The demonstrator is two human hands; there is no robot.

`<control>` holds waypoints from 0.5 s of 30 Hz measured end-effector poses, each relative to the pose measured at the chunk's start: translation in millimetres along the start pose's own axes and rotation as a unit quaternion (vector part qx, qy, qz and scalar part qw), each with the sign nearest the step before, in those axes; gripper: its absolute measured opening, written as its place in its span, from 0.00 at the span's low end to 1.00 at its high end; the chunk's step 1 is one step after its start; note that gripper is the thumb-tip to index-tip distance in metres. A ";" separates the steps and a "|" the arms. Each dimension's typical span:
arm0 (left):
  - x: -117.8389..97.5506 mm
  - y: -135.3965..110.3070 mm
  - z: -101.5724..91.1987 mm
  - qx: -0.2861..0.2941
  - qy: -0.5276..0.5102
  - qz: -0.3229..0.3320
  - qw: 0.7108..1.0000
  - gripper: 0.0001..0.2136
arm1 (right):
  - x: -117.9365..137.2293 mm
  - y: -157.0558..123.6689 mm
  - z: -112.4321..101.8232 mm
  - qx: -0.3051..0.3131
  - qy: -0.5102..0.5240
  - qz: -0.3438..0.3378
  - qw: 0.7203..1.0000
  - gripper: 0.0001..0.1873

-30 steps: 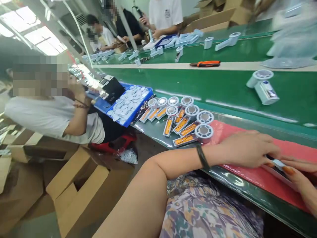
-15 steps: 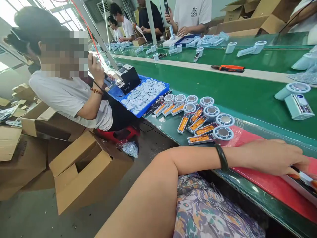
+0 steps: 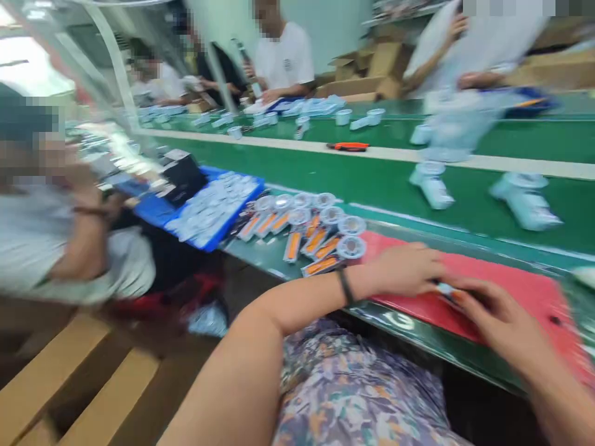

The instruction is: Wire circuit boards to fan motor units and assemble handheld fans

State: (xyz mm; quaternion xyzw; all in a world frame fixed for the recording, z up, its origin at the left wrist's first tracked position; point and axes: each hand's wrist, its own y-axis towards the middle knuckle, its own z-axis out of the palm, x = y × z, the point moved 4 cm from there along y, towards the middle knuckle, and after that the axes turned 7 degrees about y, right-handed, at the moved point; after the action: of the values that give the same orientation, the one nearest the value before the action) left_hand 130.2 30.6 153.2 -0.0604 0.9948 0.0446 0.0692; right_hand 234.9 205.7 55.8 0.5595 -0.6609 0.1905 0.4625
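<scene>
**What's closest in?**
Two bare hands over a red mat (image 3: 520,297): the left hand (image 3: 404,271), with a dark band on its wrist, and the right hand (image 3: 499,319), reaching in from the lower right. Under them is a lap in patterned fabric (image 3: 353,384).

**What do they have?**
A small white-and-dark piece (image 3: 446,289), blurred, sits at the right hand's fingertips just above the mat. Its long axis runs roughly sideways, dipping slightly to the right.

**And the grip?**
The right fingers (image 3: 460,296) curl over the piece and seem to pinch it. The left fingers (image 3: 430,271) are loosely curled just beside it; the blur hides whether they hold it too. The right hand is the nearer one.

**What's around that?**
Past the mat's left end, on a green bench (image 3: 274,263), lie slim orange-centred strips (image 3: 292,246) and round white cups with silver centres (image 3: 351,248), in loose rows.

**Further off?**
A blue tray (image 3: 223,232) heaped with pale discs, a black box (image 3: 183,179) and a seated co-worker's arm (image 3: 86,248) on the left. Beyond, a green belt (image 3: 418,186) carries pale blue units (image 3: 525,201), and orange-handled pliers (image 3: 348,147) lie on a cream strip (image 3: 260,137). A standing co-worker (image 3: 281,62) is at the far side.
</scene>
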 end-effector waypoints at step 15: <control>2.1 -17.0 19.5 -0.098 -0.024 -0.052 0.994 0.10 | 59.2 -7.4 19.9 0.092 -0.046 -0.046 0.994 0.19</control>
State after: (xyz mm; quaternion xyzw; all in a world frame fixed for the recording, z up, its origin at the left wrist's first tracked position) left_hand 132.8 15.4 132.2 -0.1179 0.9792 0.1392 0.0891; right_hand 236.9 154.8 92.7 0.6377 -0.6348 0.2027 0.3864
